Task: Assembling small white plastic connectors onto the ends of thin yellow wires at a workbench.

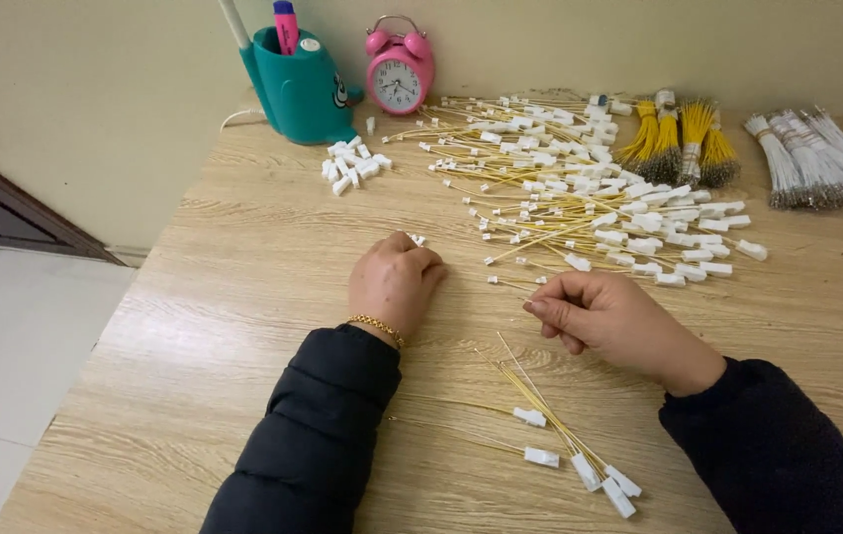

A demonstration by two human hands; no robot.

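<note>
Nearest the camera, at the lower centre of the frame, a small bundle of thin yellow wires with white plastic connector ends lies on the light wood-grain table, between the two dark padded sleeves. The connector ends point toward the lower right; the bare wire tips point up toward the right hand.

The right hand, right of centre, is loosely curled, with thumb and forefinger pinched on a single thin yellow wire that runs left from the fingertips. The left hand, at centre, is closed into a loose fist with knuckles down on the table; a small white plastic connector shows at its fingertips, but whether it is gripped cannot be determined. A gold chain bracelet circles the left wrist.

Beyond both hands, a wide loose spread of yellow wires fitted with white connectors covers the upper centre. A small heap of loose white connectors lies to the upper left of it.

At the far right lie bundled yellow wires and bundled white wires.

Against the wall, a teal plastic pen holder contains a pink marker and a white stick. A pink twin-bell alarm clock stands just beside it.
</note>
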